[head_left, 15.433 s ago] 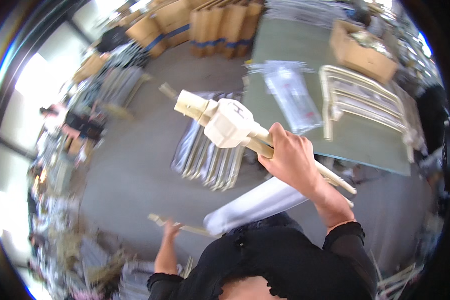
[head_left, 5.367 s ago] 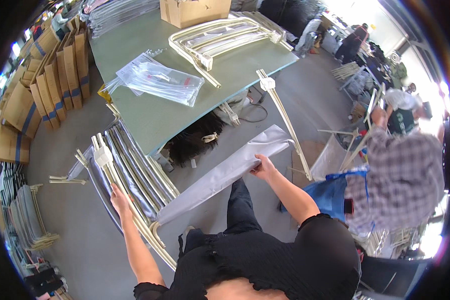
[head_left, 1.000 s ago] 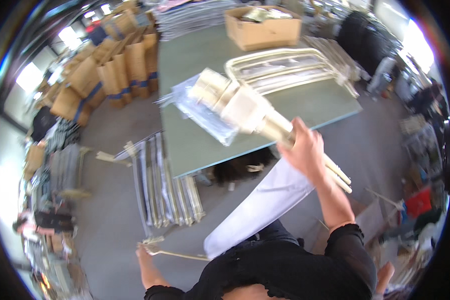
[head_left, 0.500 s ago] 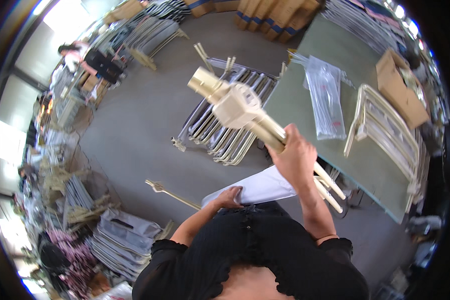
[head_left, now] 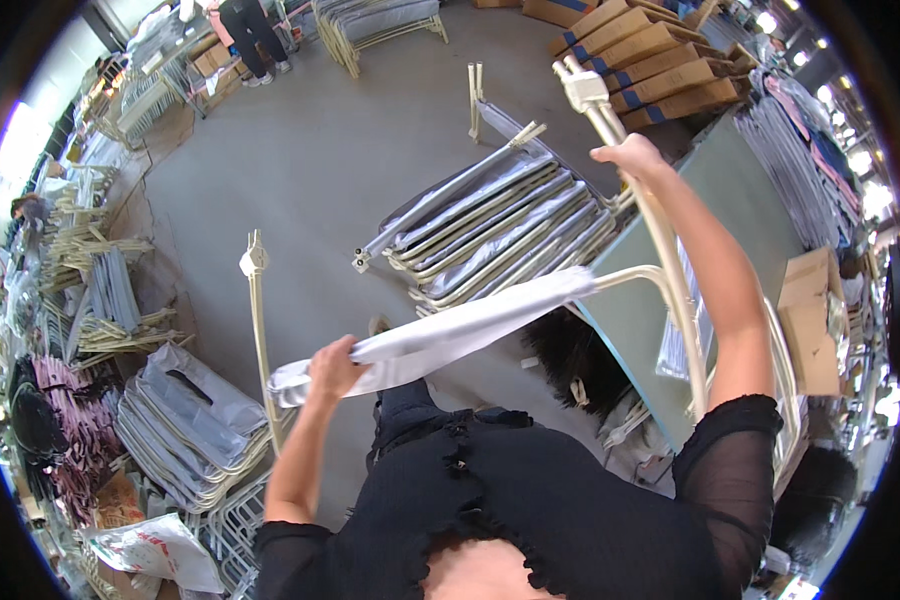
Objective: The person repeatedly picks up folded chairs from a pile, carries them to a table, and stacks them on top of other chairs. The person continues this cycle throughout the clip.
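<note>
In front of my body I hold a cream tubular metal frame, with light grey fabric stretched over its crossbar. My left hand is closed round the fabric-covered bar near its left end. Higher up, at the right, my right hand wraps the tubing just below a cream joint piece. A second joint piece tops the frame's left upright. Beyond the fabric, a pile of similar grey-covered frames rests on the floor. The lower ends of the right-hand tubes are partly hidden by my arm.
A green-topped table runs along the right, carrying grey covers, an open cardboard box and plastic bags. Flat cartons lean at the back. Stacked grey frames stand at left. Another person stands far left.
My right hand has carried its end of the frame up and right, away from me. My left hand has moved left, and the fabric now stretches wide between the uprights.
</note>
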Motion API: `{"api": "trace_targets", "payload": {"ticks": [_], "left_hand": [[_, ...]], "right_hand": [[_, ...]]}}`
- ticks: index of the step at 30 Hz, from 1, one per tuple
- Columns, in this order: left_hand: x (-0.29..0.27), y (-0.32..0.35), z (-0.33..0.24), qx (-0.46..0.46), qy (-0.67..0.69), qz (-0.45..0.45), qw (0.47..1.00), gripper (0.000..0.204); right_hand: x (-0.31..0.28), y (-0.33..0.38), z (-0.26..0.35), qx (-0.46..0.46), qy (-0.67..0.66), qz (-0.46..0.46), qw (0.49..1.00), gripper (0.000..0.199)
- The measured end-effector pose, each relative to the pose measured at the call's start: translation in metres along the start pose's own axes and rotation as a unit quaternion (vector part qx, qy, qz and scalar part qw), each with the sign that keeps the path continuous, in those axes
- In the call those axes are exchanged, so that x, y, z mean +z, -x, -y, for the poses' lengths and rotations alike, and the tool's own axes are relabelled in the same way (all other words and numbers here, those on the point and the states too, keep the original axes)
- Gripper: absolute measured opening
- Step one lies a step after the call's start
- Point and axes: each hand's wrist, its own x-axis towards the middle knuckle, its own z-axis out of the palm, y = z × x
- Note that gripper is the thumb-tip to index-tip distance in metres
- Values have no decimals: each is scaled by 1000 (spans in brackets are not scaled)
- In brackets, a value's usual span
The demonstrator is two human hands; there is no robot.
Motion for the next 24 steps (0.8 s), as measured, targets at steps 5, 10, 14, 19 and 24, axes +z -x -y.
{"api": "trace_targets", "payload": {"ticks": [5, 10, 14, 19, 24], "left_hand": [[-37, -103, 112, -58, -90, 4, 994, 19], [-36, -239, 196, -78, -110, 32, 990, 22], [9, -347, 225, -62, -112, 37, 991, 27], [80, -459, 251, -125, -81, 118, 982, 33], [160, -530, 260, -143, -26, 187, 972, 36]], "right_hand": [[65, -55, 77, -35, -124, 268, 955, 97], [74, -96, 131, 180, -61, 511, 838, 86], [130, -232, 135, 125, -43, 332, 934, 45], [215, -355, 176, -87, 417, 87, 900, 25], [273, -460, 157, -71, 499, 50, 862, 18]]}}
